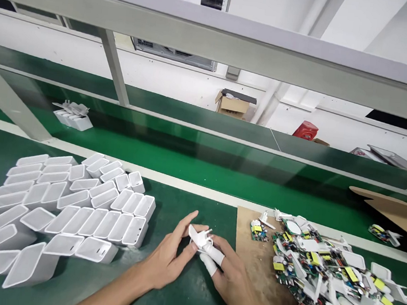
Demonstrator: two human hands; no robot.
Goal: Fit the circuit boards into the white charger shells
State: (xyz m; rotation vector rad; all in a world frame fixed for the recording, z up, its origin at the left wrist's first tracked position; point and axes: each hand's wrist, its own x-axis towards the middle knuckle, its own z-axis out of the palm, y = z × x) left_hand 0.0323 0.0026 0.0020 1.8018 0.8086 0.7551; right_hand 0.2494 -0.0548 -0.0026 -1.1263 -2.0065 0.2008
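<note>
Near the front middle of the bench, both hands hold a small white plastic plug piece [199,238] with short projections on top. My left hand [171,253] pinches it between thumb and fingers, its index finger stretched out. My right hand [230,272] grips it from the right and wears white finger covers on some fingers. The fingers hide much of the piece. To the left stand many open white plastic housings [87,221] in rows. On the right lies a heap of circuit boards [318,257] with yellow-wrapped parts and white plastic caps.
A brown cardboard sheet [255,260] lies under part of the heap. Beyond the pale bench edge [192,190] runs a green belt [174,154] carrying a cluster of white housings [74,118] and a lone circuit board [380,233]. A metal frame beam [215,37] crosses above.
</note>
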